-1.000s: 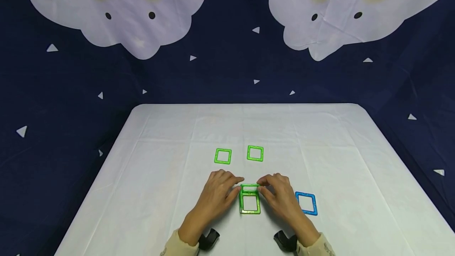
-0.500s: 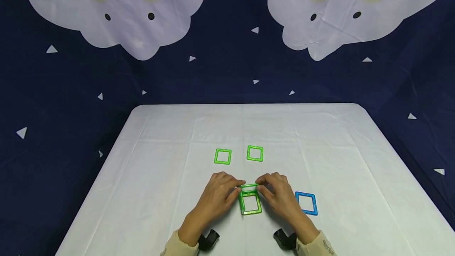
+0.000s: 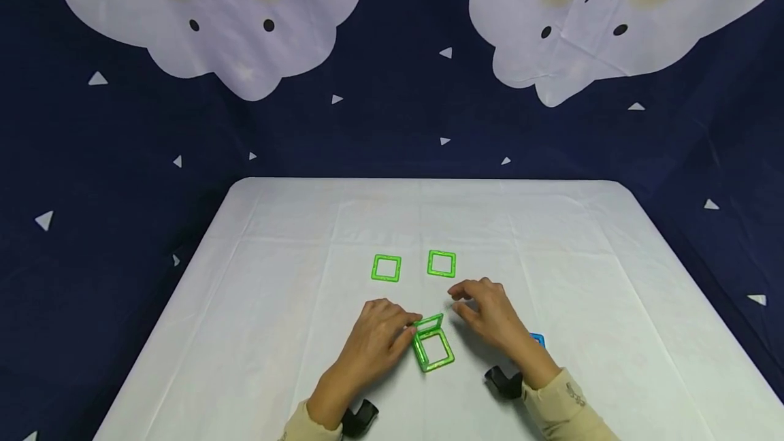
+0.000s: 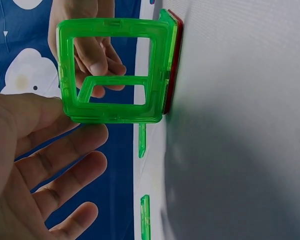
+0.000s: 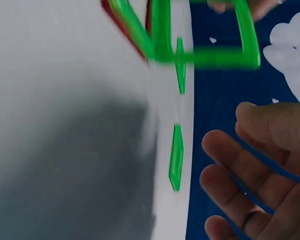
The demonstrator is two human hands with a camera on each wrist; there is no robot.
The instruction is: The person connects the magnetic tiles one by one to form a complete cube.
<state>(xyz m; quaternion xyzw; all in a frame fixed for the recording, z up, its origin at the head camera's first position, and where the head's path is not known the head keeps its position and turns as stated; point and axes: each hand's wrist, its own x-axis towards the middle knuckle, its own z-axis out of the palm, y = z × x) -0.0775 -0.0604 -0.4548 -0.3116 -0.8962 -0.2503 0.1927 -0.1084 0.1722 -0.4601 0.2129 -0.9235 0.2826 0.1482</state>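
Note:
In the head view, two green square-frame magnetic tiles stand upright as the left wall [image 3: 421, 354] and back wall [image 3: 430, 319] on a flat base tile [image 3: 441, 363]. A red layer [image 4: 174, 65] shows under the base in the left wrist view. My left hand [image 3: 380, 335] pinches the walls' far left corner between thumb and forefinger. Off to the right of the structure, my right hand [image 3: 490, 312] holds nothing, its fingers loosely bent and apart. Its own wrist view shows the green tiles [image 5: 220, 59] beyond the fingertips.
Two loose green square tiles lie flat farther back, one at left [image 3: 384, 280], another at right [image 3: 442, 274]. A blue tile [image 3: 537, 339] is mostly hidden under my right forearm. Black wrist mounts [image 3: 359, 418] sit at both wrists. A dark blue cloud-print cloth [image 3: 392, 135] hangs behind the white table [image 3: 294, 359].
My right hand has let go of the back wall and moved right and away, its forearm now covering much of the blue tile. The tile structure has turned slightly; my left hand keeps its pinch.

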